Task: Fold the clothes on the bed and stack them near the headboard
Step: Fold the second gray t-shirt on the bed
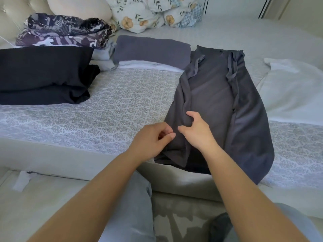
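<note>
A dark grey garment [211, 95] lies lengthwise on the patterned bedspread [111, 109], both long sides folded inward and its hem hanging over the bed's front edge. My right hand [195, 131] rests on its lower left part, fingers curled into the folded-over flap. My left hand [152, 138] hovers at the garment's left edge with loosely curled fingers; I see no fabric between them. A folded black pile [43, 74] and a stack of patterned clothes [64, 32] sit at the left, near the cream headboard [12, 13].
A folded grey towel [152, 49] lies beyond the garment's top left. A white cloth [293, 89] lies spread at the right. Cream pillows [78, 7] and a floral duvet [150, 13] are bunched at the back. The padded bed edge [70, 161] is in front of my legs.
</note>
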